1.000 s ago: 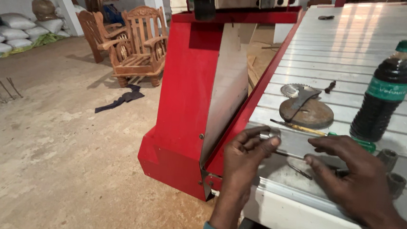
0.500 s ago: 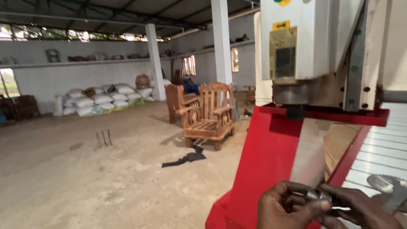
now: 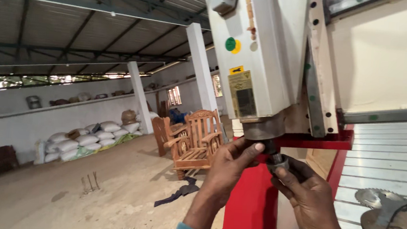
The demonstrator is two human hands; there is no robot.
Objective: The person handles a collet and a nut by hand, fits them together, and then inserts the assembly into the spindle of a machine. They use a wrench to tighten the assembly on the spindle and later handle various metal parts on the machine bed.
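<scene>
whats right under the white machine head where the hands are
A dark round spindle nose sticks out below the white machine head. The left hand and right hand hold a small metal nut under it. Their fingers cover the spindle tip.

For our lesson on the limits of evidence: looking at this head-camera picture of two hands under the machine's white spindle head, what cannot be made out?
- Head view: the small round metal part under the spindle head is mostly covered by the right hand and left hand.
- The circular saw blade is partly overlapped by a wrench.
- The sacks by the far wall are too small to identify.
</scene>
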